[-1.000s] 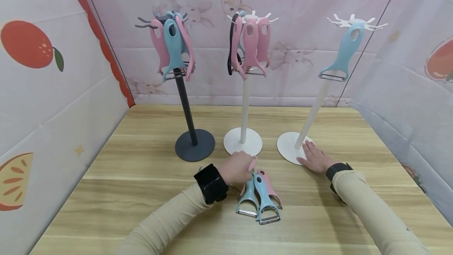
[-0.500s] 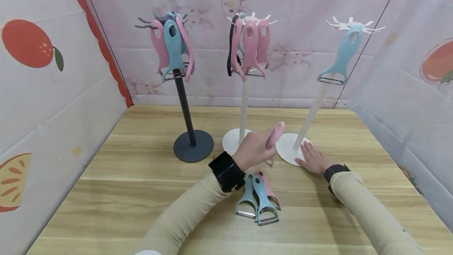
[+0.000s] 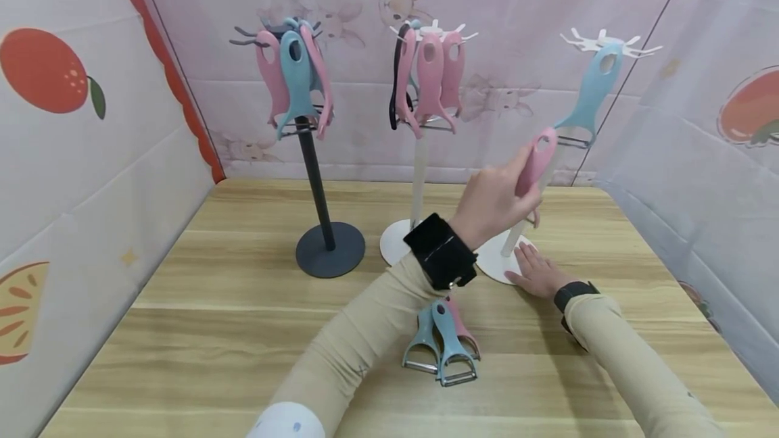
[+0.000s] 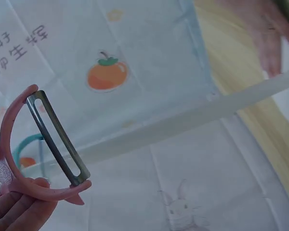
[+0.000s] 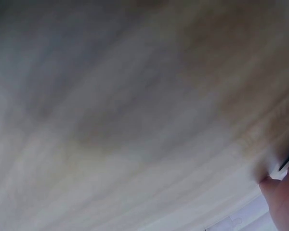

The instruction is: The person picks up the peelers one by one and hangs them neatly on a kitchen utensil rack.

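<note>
A pink peeler (image 3: 538, 162) is pinched in my left hand (image 3: 496, 201), raised in front of the right-hand white stand's pole. In the left wrist view the blade of this pink peeler (image 4: 58, 137) shows clearly, with the fingers round its handle. My right hand (image 3: 538, 272) lies with straight fingers on the round base (image 3: 494, 262) of that stand. From the same stand's hooks (image 3: 602, 41) hangs one blue peeler (image 3: 593, 90). On the table below my left forearm lie two blue peelers (image 3: 450, 333) and a pink one (image 3: 460, 323), overlapping.
At the left stands a dark grey stand (image 3: 316, 184) hung with pink and blue peelers. A white stand (image 3: 419, 174) in the middle carries several pink peelers (image 3: 431, 80) and a black one (image 3: 397, 80). Printed cloth (image 3: 365, 147) walls in the wooden table (image 3: 243, 330).
My left hand has lifted the pink peeler from the pile and carried it up and right to the right-hand stand. The right hand stays on the base.
</note>
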Available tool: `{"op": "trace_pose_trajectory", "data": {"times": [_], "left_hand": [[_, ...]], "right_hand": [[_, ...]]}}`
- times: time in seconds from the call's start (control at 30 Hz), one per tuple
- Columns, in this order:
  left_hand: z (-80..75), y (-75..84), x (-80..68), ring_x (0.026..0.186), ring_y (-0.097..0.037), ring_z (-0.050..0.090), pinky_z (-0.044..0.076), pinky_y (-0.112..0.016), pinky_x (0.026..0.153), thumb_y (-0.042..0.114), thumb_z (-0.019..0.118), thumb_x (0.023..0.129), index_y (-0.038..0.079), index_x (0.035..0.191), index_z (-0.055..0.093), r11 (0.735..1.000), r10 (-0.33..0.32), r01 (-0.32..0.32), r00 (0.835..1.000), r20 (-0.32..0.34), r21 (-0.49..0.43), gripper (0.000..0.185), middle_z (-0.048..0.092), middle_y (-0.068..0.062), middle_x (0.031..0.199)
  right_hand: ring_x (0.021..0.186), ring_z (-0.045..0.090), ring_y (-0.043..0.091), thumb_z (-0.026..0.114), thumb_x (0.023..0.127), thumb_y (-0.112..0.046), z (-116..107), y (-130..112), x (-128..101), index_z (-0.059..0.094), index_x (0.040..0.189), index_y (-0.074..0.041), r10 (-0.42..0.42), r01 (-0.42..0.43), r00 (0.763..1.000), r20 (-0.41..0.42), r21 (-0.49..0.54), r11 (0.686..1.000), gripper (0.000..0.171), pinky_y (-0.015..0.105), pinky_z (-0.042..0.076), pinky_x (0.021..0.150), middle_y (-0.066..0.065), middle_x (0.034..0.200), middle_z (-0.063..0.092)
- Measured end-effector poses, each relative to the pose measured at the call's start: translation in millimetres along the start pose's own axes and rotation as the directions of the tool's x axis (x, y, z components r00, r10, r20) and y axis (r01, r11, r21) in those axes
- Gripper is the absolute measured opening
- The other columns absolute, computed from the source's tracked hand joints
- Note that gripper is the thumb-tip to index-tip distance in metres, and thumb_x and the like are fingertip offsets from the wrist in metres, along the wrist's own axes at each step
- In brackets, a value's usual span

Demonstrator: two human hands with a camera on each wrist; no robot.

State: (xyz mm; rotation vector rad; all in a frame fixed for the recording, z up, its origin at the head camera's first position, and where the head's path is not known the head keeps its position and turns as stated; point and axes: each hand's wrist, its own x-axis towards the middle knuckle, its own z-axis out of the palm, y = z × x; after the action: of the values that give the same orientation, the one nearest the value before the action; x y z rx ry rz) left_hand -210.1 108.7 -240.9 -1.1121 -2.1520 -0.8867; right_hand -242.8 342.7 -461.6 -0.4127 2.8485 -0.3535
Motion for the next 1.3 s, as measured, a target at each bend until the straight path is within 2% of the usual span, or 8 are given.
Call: {"op": "trace_pose_trajectory", "data": {"times": [0.17, 0.37, 0.43, 0.63, 0.77, 0.9, 1.1, 1.3], "left_hand": [[-6.2, 4.9, 26.6, 0.052, -0.009, 0.049, 0.037, -0.014, 0.051, 0.013, 0.058, 0.083, -0.001, 0.132, 0.043, 0.999, -0.036, 0.036, 0.997, -0.072, -0.003, 0.053, 0.057, -0.003, 0.064], [-17.0, 1.2, 54.9, 0.068, -0.012, 0.058, 0.044, -0.015, 0.064, 0.016, 0.056, 0.086, 0.001, 0.134, 0.041, 0.993, -0.113, 0.114, 0.993, -0.045, 0.021, 0.053, 0.066, -0.009, 0.085], [-20.8, 1.0, 63.0, 0.071, -0.012, 0.058, 0.044, -0.016, 0.067, 0.016, 0.055, 0.087, 0.001, 0.135, 0.040, 0.991, -0.130, 0.131, 0.991, -0.044, 0.012, 0.053, 0.066, -0.009, 0.088], [-26.1, 7.2, 82.8, 0.066, -0.010, 0.056, 0.040, -0.013, 0.060, 0.016, 0.050, 0.090, 0.002, 0.140, 0.032, 0.984, -0.175, 0.175, 0.984, 0.015, -0.029, 0.054, 0.065, -0.007, 0.085], [-22.1, 9.6, 90.3, 0.068, -0.009, 0.058, 0.040, -0.013, 0.059, 0.018, 0.050, 0.092, 0.003, 0.140, 0.032, 0.979, -0.202, 0.202, 0.978, 0.046, 0.000, 0.053, 0.065, -0.007, 0.090], [-17.2, 10.9, 94.0, 0.066, -0.009, 0.057, 0.040, -0.013, 0.057, 0.018, 0.048, 0.093, 0.006, 0.140, 0.031, 0.976, -0.216, 0.214, 0.974, 0.068, 0.036, 0.052, 0.063, -0.004, 0.084], [-10.8, 12.9, 94.6, 0.067, -0.008, 0.056, 0.040, -0.013, 0.059, 0.018, 0.048, 0.093, 0.007, 0.142, 0.029, 0.974, -0.226, 0.222, 0.971, 0.080, 0.050, 0.054, 0.060, -0.002, 0.078], [-5.0, 11.3, 87.7, 0.068, -0.009, 0.055, 0.040, -0.015, 0.060, 0.018, 0.050, 0.091, 0.008, 0.144, 0.023, 0.975, -0.222, 0.221, 0.971, 0.091, 0.023, 0.061, 0.064, -0.003, 0.094]], "right_hand": [[0.131, 0.002, 0.048, 0.025, 0.094, -0.056, 2.3, -1.3, 1.3, 0.011, 0.138, 0.016, -0.013, 0.012, 1.000, -0.012, -0.009, 1.000, 0.086, 0.066, 0.012, 0.097, 0.035, 0.143, 0.003], [0.131, 0.004, 0.049, 0.026, 0.092, -0.059, 6.0, -3.6, 2.5, 0.013, 0.137, 0.017, -0.024, 0.023, 0.999, -0.029, -0.016, 1.000, 0.088, 0.065, 0.013, 0.097, 0.035, 0.143, 0.006], [0.131, 0.004, 0.048, 0.023, 0.091, -0.061, 7.0, -4.0, 2.4, 0.013, 0.137, 0.016, -0.018, 0.017, 1.000, -0.020, -0.012, 1.000, 0.091, 0.066, 0.013, 0.097, 0.035, 0.143, 0.005], [0.132, 0.001, 0.046, 0.022, 0.090, -0.064, 6.7, -4.5, 1.4, 0.010, 0.138, 0.015, 0.007, -0.007, 1.000, -0.003, 0.005, 1.000, 0.093, 0.065, 0.010, 0.098, 0.033, 0.144, 0.001], [0.132, 0.002, 0.047, 0.026, 0.092, -0.058, 5.7, -4.5, 1.5, 0.011, 0.138, 0.016, 0.000, 0.000, 1.000, -0.017, -0.006, 1.000, 0.088, 0.066, 0.011, 0.097, 0.034, 0.144, 0.002], [0.132, 0.003, 0.047, 0.032, 0.095, -0.049, 4.4, -4.1, 1.9, 0.012, 0.137, 0.016, -0.009, 0.009, 0.999, -0.033, -0.014, 1.000, 0.080, 0.066, 0.013, 0.097, 0.034, 0.144, 0.004], [0.131, 0.005, 0.047, 0.033, 0.095, -0.047, 2.6, -2.3, 1.3, 0.014, 0.137, 0.017, -0.013, 0.012, 0.999, -0.043, -0.026, 1.000, 0.079, 0.066, 0.014, 0.097, 0.035, 0.143, 0.005], [0.131, 0.004, 0.047, 0.030, 0.095, -0.050, 1.6, 0.8, -2.0, 0.014, 0.137, 0.017, -0.011, 0.009, 0.999, -0.050, -0.027, 1.000, 0.081, 0.067, 0.013, 0.096, 0.035, 0.143, 0.005]]}}
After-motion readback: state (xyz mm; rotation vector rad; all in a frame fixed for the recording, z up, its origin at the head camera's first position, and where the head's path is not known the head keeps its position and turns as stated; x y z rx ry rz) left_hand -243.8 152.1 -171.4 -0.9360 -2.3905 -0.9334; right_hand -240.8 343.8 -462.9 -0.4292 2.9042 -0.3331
